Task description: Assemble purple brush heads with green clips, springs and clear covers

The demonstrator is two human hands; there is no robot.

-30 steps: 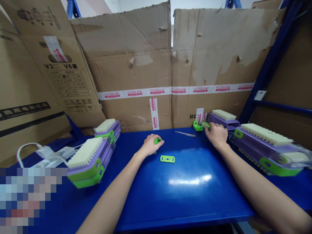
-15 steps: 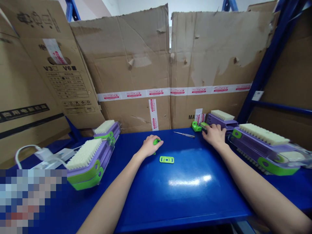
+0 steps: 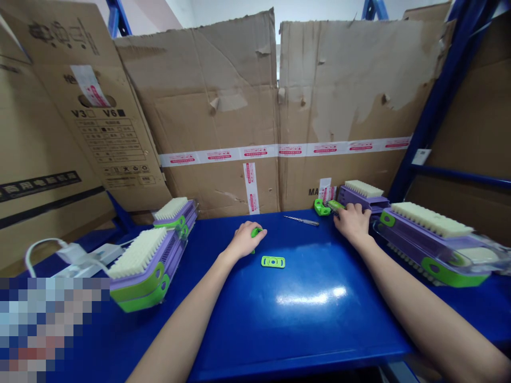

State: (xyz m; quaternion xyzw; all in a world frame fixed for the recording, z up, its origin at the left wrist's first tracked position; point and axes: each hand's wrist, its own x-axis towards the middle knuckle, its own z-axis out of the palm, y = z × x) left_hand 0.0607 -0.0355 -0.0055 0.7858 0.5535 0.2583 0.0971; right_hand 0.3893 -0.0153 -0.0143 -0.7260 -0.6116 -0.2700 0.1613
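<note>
On the left side of the blue table, my left hand [image 3: 245,239] is closed around a green plastic part [image 3: 256,232], most of it hidden by the fingers. A flat green plate [image 3: 273,261] with slots and a round hole lies just right of and nearer than that hand. My right hand [image 3: 353,221] reaches to the back right with its fingers curled downward; whatever is under the fingertips is hidden. It is beside a long green piece [image 3: 335,205] with a dark part. Left of that sits a chunky green bracket [image 3: 321,207]. A thin screwdriver [image 3: 302,220] rests nearby.
Purple-and-green units with cream bristled tops stand at the left [image 3: 139,266] and right [image 3: 435,239]. A white power strip [image 3: 85,260] with a cable lies far left. Cardboard sheets [image 3: 215,122] wall off the back, and a blue frame post [image 3: 427,101] rises at right.
My right hand has shifted slightly to the right, away from the green piece with the dark part. My left hand has stayed nearly still, still holding its green part.
</note>
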